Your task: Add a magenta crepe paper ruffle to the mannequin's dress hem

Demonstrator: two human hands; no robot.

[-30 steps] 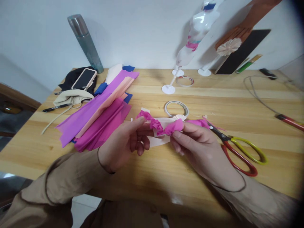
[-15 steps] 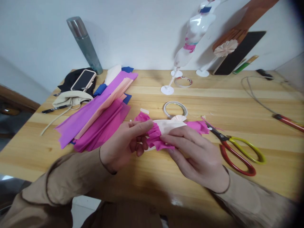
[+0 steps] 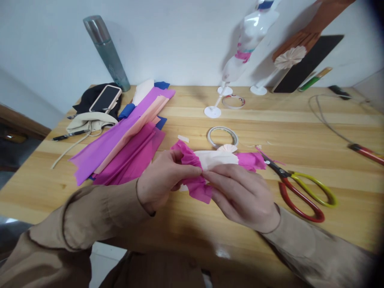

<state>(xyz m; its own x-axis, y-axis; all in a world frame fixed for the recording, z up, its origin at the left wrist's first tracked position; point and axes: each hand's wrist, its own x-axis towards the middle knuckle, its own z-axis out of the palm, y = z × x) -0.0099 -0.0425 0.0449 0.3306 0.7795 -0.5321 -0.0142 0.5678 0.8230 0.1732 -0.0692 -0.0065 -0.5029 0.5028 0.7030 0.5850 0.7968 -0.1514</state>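
Your left hand (image 3: 163, 176) is closed, with the thumb pressed down along the gathered edge of a crinkled magenta crepe-paper strip (image 3: 198, 193) and the fingers curled behind it. Your right hand (image 3: 247, 194) is clamped on the same strip from the other side; its extended fingers meet the tip of your left thumb, while its thumb sits lower, at the strip's loose right edge. The strip lies between your two hands, held above the table (image 3: 186, 116), its upper end standing out beyond your left hand and its ruffled lower part hanging toward you.

Just beyond your right hand you have a white paper piece (image 3: 216, 159), partly covered by your fingers, and a flat magenta paper piece (image 3: 252, 160) at its right end. The scissors with one red and one yellow handle (image 3: 282, 173) lie to the right of that, tips close to it. Beyond the white piece rest a pale pink pleated paper fan (image 3: 227, 148) and a white ring-shaped tape roll (image 3: 209, 139). Folded purple, peach and magenta paper sheets (image 3: 120, 144) lie left of your hands.
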